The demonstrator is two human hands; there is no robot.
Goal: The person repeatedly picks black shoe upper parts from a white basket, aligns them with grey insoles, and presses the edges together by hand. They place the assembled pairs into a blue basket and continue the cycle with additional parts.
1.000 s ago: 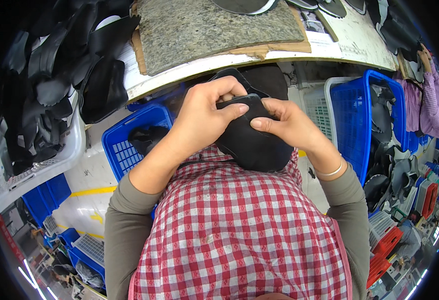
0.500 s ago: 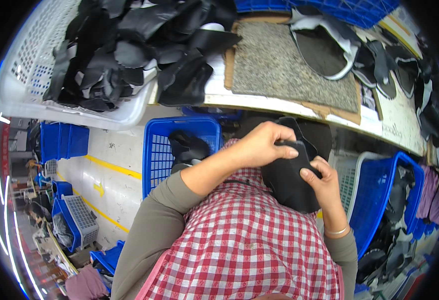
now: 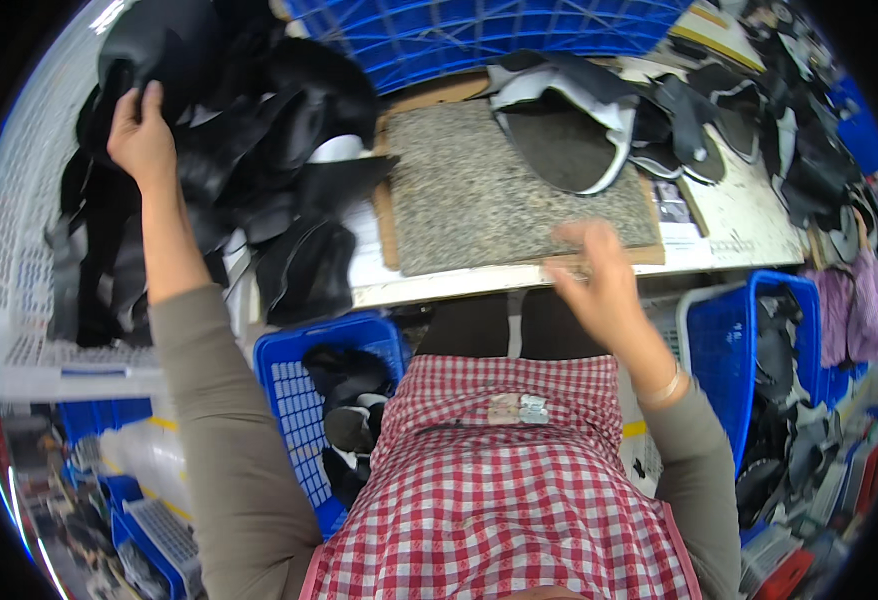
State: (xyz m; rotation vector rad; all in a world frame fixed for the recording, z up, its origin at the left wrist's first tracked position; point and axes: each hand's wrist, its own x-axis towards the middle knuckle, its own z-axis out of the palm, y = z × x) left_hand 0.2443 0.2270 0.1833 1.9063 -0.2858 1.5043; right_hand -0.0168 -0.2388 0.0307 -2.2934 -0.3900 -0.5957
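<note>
The left hand point(image 3: 144, 140) is touching a smooth, softly shining black curved sheet piece point(image 3: 154, 45) at the far left, above a white perforated plastic basket point(image 3: 19, 270). Its thumb and fingertips are meeting the piece's lower edge; whether they are clamping it, I cannot tell. Around and below, limp black leather-like cut pieces point(image 3: 289, 190) are overlapping in a tangled heap, folding, curling and ending in points.

The right hand point(image 3: 599, 275), blurred, is hovering over the near edge of a grey, speckled, rough rectangular board point(image 3: 449, 190), its fingers standing apart. The board is lying on a larger flat brown sheet point(image 3: 384, 230), whose edges are showing around it. On its far right corner, a dark rounded shoe-upper-like piece with a white rim point(image 3: 574, 145) is gaping. Behind, a blue ribbed plastic crate point(image 3: 479, 35) is standing. A red-and-white checked cloth apron point(image 3: 499, 480) is creasing across the person's front.
</note>
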